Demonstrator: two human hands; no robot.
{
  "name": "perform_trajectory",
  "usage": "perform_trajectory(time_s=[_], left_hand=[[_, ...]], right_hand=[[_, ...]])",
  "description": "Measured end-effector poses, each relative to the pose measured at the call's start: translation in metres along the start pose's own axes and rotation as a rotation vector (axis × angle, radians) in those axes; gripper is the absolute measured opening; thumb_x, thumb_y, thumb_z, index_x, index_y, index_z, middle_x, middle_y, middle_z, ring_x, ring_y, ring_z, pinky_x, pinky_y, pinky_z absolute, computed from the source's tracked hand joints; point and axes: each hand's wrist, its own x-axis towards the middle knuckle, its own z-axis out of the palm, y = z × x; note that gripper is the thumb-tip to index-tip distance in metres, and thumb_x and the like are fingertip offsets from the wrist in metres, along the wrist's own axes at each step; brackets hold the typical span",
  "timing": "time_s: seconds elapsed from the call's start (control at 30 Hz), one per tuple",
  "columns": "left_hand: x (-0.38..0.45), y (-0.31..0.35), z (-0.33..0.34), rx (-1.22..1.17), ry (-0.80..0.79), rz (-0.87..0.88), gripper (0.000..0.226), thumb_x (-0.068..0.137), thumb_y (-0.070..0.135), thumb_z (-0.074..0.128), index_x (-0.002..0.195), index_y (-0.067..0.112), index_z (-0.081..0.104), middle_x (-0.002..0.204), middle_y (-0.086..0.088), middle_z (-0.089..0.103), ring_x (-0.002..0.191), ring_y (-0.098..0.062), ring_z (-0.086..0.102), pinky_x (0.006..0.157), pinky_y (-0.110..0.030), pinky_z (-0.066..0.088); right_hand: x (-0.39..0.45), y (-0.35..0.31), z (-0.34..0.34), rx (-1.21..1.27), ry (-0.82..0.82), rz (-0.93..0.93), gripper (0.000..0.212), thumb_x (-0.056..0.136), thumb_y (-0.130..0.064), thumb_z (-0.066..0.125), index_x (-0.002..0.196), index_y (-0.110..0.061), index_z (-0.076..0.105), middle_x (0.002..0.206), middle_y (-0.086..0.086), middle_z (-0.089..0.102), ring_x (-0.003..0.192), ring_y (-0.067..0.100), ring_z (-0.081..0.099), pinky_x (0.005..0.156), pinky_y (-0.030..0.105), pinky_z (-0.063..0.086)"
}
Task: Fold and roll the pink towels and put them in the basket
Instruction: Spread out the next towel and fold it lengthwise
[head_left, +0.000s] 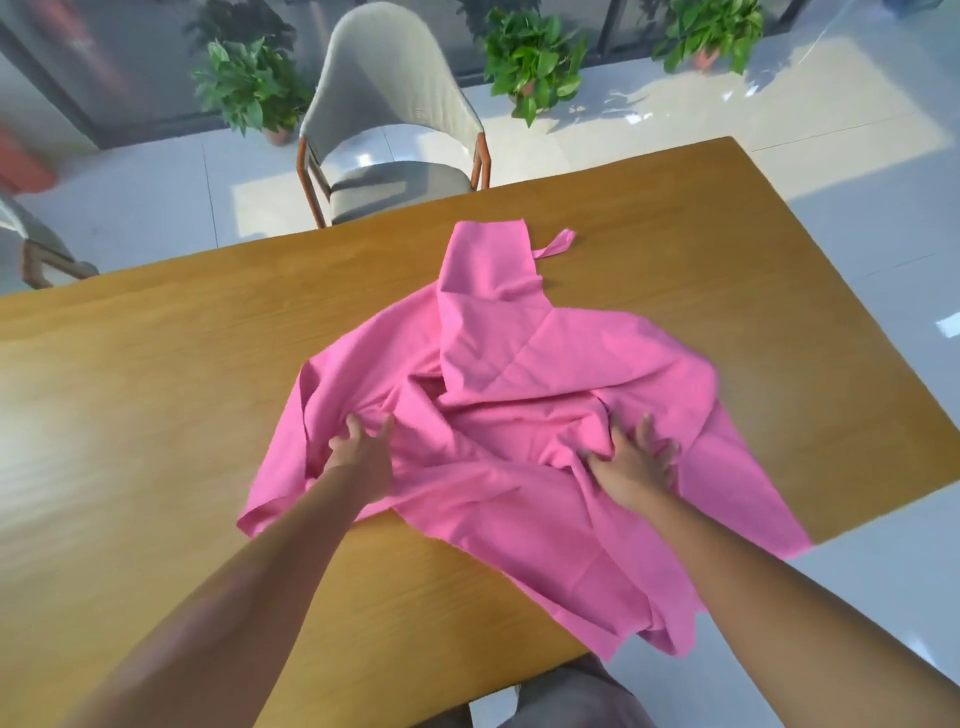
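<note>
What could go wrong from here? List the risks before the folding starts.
1. The pink towel lies bunched and creased, with both hands, left hand and right hand, pressing into wrinkles. Folding it like this would likely give a lumpy roll.
2. Its near corner hangs over the table edge toward the person, so a pull could drag it off.
3. No basket shows in this view, so the finished roll may need a reach out of sight.

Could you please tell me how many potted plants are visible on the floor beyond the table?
3: one left of the chair, one right of it, one at the far right. More may lie outside the frame.
</note>
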Motion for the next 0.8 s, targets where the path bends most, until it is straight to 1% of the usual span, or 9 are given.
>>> perform_trajectory(time_s=[0.17, 0.3, 0.37, 0.43, 0.5, 0.57, 0.67, 0.73, 0.8], left_hand=[[-0.022, 0.012, 0.027, 0.074, -0.095, -0.121, 0.079, 0.102, 0.009, 0.043, 0.157, -0.001, -0.013, 0.155, -0.046, 0.006, 0.140, -0.051, 0.037, 0.113, -0.046, 0.041], [-0.046, 0.038, 0.054, 0.112, -0.139, -0.126, 0.064, 0.103, 0.013, 0.041, 0.155, -0.010, 0.011, 0.159, -0.038, 0.010, 0.137, -0.053, 0.038, 0.110, -0.051, 0.040], [-0.055, 0.047, 0.062, 0.057, -0.156, -0.114, 0.063, 0.102, 0.011, 0.041, 0.153, -0.014, 0.014, 0.153, -0.036, 0.031, 0.128, -0.047, 0.052, 0.104, -0.046, 0.045], [-0.058, 0.048, 0.060, -0.032, -0.114, -0.113, 0.051, 0.098, 0.012, 0.045, 0.145, -0.007, 0.037, 0.132, -0.020, 0.060, 0.115, -0.035, 0.064, 0.091, -0.038, 0.051], [-0.054, 0.043, 0.044, -0.050, -0.012, -0.109, 0.033, 0.099, 0.016, 0.045, 0.128, 0.006, 0.057, 0.118, -0.012, 0.066, 0.105, -0.030, 0.067, 0.080, -0.036, 0.052], [-0.041, 0.035, 0.018, -0.051, 0.154, -0.102, 0.027, 0.099, 0.015, 0.039, 0.116, 0.010, 0.060, 0.110, -0.011, 0.067, 0.096, -0.031, 0.069, 0.076, -0.035, 0.055], [-0.007, 0.023, -0.031, -0.042, 0.394, 0.005, 0.018, 0.094, 0.004, 0.037, 0.087, 0.010, 0.052, 0.088, -0.014, 0.068, 0.076, -0.032, 0.069, 0.067, -0.043, 0.059], [0.027, 0.021, -0.063, -0.093, 0.508, 0.088, 0.021, 0.091, -0.003, 0.036, 0.086, 0.006, 0.054, 0.084, -0.014, 0.064, 0.072, -0.034, 0.067, 0.063, -0.044, 0.056], [0.062, 0.028, -0.092, -0.148, 0.569, 0.184, 0.031, 0.092, -0.009, 0.035, 0.100, 0.003, 0.063, 0.095, -0.016, 0.066, 0.080, -0.034, 0.067, 0.066, -0.045, 0.056]], right_hand=[[0.043, -0.016, -0.028, -0.075, 0.011, -0.089, 0.090, 0.081, -0.085, 0.038, 0.154, -0.051, -0.003, 0.165, -0.006, -0.021, 0.146, 0.055, -0.013, 0.114, 0.073, 0.010], [0.084, -0.033, -0.057, -0.200, -0.007, -0.276, 0.087, 0.082, -0.083, 0.038, 0.153, -0.051, -0.001, 0.164, -0.006, -0.023, 0.147, 0.052, -0.015, 0.111, 0.076, 0.008], [0.105, -0.048, -0.072, -0.249, -0.012, -0.392, 0.087, 0.083, -0.081, 0.036, 0.153, -0.050, -0.007, 0.163, -0.005, -0.026, 0.149, 0.046, -0.016, 0.112, 0.075, 0.007], [0.123, -0.062, -0.085, -0.264, -0.015, -0.470, 0.085, 0.084, -0.082, 0.034, 0.152, -0.053, -0.007, 0.164, -0.008, -0.025, 0.150, 0.042, -0.017, 0.114, 0.072, 0.006], [0.132, -0.074, -0.094, -0.267, -0.046, -0.535, 0.081, 0.088, -0.078, 0.035, 0.156, -0.048, 0.002, 0.166, -0.009, -0.015, 0.153, 0.034, -0.012, 0.118, 0.067, 0.006], [0.129, -0.076, -0.095, -0.151, -0.005, -0.615, 0.072, 0.094, -0.064, 0.045, 0.157, -0.035, 0.024, 0.168, -0.002, 0.007, 0.154, 0.026, 0.006, 0.121, 0.056, 0.015], [0.113, -0.060, -0.088, 0.124, 0.277, -0.641, 0.049, 0.097, -0.031, 0.058, 0.143, -0.015, 0.050, 0.152, 0.009, 0.044, 0.142, 0.028, 0.037, 0.111, 0.043, 0.036], [0.097, -0.032, -0.082, 0.190, 0.433, -0.533, 0.044, 0.094, -0.016, 0.059, 0.137, -0.008, 0.054, 0.143, 0.014, 0.052, 0.136, 0.032, 0.042, 0.107, 0.045, 0.041], [0.085, 0.002, -0.077, 0.186, 0.507, -0.385, 0.046, 0.091, -0.008, 0.060, 0.137, -0.006, 0.053, 0.143, 0.016, 0.049, 0.136, 0.035, 0.040, 0.105, 0.047, 0.042]])
